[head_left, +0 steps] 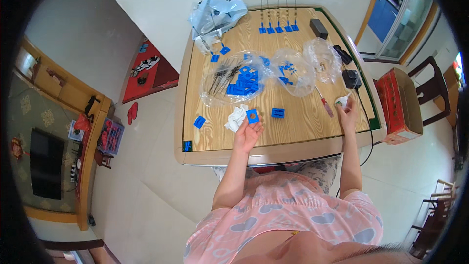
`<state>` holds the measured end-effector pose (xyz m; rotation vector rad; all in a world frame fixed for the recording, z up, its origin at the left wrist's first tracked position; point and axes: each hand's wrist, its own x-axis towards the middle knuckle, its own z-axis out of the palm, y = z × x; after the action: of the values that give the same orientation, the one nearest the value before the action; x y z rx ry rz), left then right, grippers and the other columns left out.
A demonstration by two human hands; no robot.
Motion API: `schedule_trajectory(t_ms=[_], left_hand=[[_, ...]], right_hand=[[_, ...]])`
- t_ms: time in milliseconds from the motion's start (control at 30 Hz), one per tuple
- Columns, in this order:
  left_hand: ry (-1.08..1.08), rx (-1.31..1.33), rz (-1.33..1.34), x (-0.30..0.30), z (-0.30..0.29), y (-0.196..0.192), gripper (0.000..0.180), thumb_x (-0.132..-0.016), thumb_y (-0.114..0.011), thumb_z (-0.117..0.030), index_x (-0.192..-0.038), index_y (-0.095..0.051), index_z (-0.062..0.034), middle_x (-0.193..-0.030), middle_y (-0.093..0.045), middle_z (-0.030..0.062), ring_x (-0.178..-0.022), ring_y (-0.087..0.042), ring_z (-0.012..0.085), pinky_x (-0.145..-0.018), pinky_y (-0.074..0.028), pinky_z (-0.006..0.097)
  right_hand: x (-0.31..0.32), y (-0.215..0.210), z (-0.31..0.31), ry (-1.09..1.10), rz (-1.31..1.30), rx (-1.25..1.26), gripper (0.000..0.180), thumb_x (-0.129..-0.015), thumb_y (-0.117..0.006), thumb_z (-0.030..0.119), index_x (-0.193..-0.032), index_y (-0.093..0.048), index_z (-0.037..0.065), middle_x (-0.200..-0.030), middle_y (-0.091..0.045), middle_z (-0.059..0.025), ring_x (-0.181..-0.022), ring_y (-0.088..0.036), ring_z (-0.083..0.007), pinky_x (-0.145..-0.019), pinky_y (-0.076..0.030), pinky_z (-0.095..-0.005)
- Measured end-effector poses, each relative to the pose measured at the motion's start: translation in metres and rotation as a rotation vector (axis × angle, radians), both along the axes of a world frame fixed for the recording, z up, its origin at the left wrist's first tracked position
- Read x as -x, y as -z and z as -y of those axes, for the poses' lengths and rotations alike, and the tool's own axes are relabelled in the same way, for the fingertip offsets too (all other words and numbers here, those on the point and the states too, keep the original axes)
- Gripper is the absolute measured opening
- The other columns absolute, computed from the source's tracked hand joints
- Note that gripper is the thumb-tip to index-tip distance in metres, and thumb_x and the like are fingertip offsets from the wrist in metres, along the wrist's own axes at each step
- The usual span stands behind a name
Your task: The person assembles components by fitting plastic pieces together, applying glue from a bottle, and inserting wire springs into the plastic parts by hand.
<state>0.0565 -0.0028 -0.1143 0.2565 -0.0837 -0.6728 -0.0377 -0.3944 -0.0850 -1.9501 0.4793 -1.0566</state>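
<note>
Palm up near the front of the table, my left hand [250, 133] holds a small blue square plastic piece [252, 116] with a round hole. Beside it lies a crumpled white tissue [237, 117]. My right hand [348, 116], farther right, closes around a small white bottle [342, 101] with a narrow tip. A screwdriver [326, 104] with a red handle lies to its left. Two more blue pieces, one [199, 121] left of the tissue and another [278, 113] right of my left hand, rest on the wood.
Clear plastic bags hold springs and blue parts [244, 80], small blue pieces [293, 71] and small metal parts [322, 61]. Several spring rods on blue bases [278, 29] stand at the back. A black box [319, 29], a corded black device [351, 78] and a light-blue bag [215, 12] sit around.
</note>
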Motion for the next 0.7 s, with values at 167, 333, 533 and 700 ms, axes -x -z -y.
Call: schedule_trajectory(t_ms=[167,333,533,700], left_hand=[[0.067,0.079,-0.052,0.029,0.016,-0.023,0.038,-0.093,-0.053,-0.028,-0.122,-0.051,-0.0035,-0.116,-0.06,0.013,-0.09,-0.058,0.0219,-0.082,-0.047,0.037],[0.132,0.136,-0.128,0.059,0.042,-0.073,0.034,-0.092,-0.055,-0.029,-0.115,-0.055,-0.0048,-0.109,-0.06,0.0096,-0.084,-0.052,0.0184,-0.074,-0.045,0.031],[0.172,0.16,-0.234,0.083,0.059,-0.09,0.028,-0.094,-0.053,-0.026,-0.112,-0.055,-0.0058,-0.107,-0.057,0.0083,-0.084,-0.049,0.0164,-0.069,-0.043,0.026],[0.209,0.187,-0.283,0.092,0.066,-0.092,0.029,-0.095,-0.052,-0.025,-0.116,-0.052,-0.0054,-0.11,-0.056,0.0092,-0.085,-0.049,0.0164,-0.068,-0.043,0.025]], right_hand=[[0.037,-0.057,-0.076,0.079,0.045,-0.173,0.026,-0.088,-0.062,0.017,-0.11,-0.059,0.001,-0.096,-0.062,-0.0064,-0.092,-0.057,-0.0147,-0.084,-0.043,-0.0281],[0.01,-0.05,-0.176,-0.861,-0.203,-0.946,0.031,-0.095,-0.049,0.024,-0.112,-0.059,-0.001,-0.112,-0.062,-0.0081,-0.103,-0.057,-0.0175,-0.093,-0.043,-0.0312],[-0.008,-0.01,-0.186,-1.344,-0.179,-1.501,0.043,-0.095,-0.045,0.028,-0.124,-0.051,-0.003,-0.119,-0.058,-0.0123,-0.106,-0.058,-0.0202,-0.091,-0.047,-0.0329],[-0.006,-0.013,-0.19,-1.23,-0.26,-1.47,0.048,-0.093,-0.042,0.029,-0.128,-0.047,-0.005,-0.119,-0.057,-0.0157,-0.105,-0.058,-0.0217,-0.091,-0.047,-0.0335]])
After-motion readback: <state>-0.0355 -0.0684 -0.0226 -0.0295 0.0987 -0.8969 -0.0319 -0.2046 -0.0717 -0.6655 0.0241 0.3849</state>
